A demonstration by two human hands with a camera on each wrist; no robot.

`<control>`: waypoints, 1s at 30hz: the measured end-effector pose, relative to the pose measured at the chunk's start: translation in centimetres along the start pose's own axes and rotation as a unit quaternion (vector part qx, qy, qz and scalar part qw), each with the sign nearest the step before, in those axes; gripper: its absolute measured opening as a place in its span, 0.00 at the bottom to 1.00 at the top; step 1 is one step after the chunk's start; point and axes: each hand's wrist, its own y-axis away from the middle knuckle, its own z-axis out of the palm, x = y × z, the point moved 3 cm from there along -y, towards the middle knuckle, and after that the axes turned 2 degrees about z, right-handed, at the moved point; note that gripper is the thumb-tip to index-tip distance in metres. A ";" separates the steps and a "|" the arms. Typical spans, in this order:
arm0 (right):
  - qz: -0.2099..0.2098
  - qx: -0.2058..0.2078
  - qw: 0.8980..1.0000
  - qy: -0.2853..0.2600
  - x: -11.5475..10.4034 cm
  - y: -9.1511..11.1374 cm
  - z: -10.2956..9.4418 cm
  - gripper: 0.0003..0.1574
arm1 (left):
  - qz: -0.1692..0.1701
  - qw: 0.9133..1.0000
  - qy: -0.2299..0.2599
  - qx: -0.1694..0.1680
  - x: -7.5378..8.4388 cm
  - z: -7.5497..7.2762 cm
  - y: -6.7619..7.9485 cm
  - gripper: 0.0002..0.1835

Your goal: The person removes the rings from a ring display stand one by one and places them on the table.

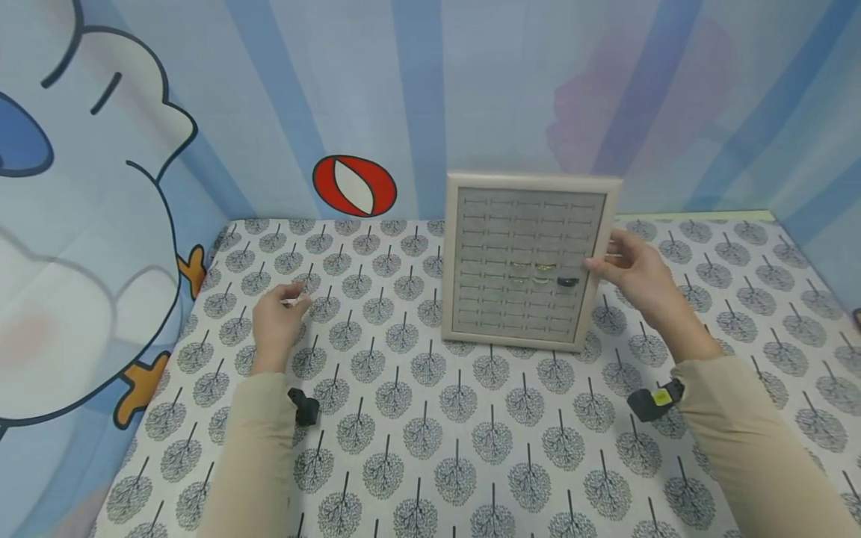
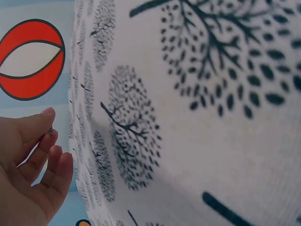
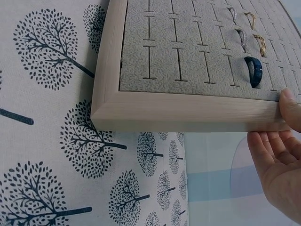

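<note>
A ring display board (image 1: 451, 261) with a pale wooden frame and grey slotted padding stands tilted up on the cloth. My right hand (image 1: 635, 276) grips its right edge, thumb on the front and fingers behind. In the right wrist view a dark blue ring (image 3: 255, 72) sits in a slot, beside gold rings (image 3: 261, 45) and silver rings (image 3: 242, 39). Left of the board, over the cloth, my left hand (image 1: 277, 317) pinches a tiny ring-like piece (image 2: 51, 132) between thumb and forefinger. Fingertips hide most of that piece.
A white cloth (image 1: 424, 437) printed with dark trees covers the table. Behind it hangs a striped blue backdrop (image 1: 417, 90) with cartoon figures. Black wrist cameras (image 1: 651, 403) are strapped at both sleeves.
</note>
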 end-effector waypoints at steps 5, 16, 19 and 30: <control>0.001 0.001 1.000 0.000 0.0 0.1 0.0 0.41 | -0.022 1.000 -0.020 -0.003 -0.6 0.3 -0.3 0.20; -0.002 -0.004 1.000 -0.009 0.1 0.1 0.1 0.41 | -0.046 0.998 -0.033 -0.012 -1.7 0.7 -0.3 0.20; -0.004 -0.003 1.000 -0.010 0.1 0.1 0.1 0.41 | -0.040 0.999 -0.034 -0.009 -1.8 0.7 -0.2 0.20; -0.005 0.000 1.000 -0.004 0.2 0.0 0.0 0.41 | -0.057 0.998 0.003 -0.012 -2.3 0.8 -0.8 0.22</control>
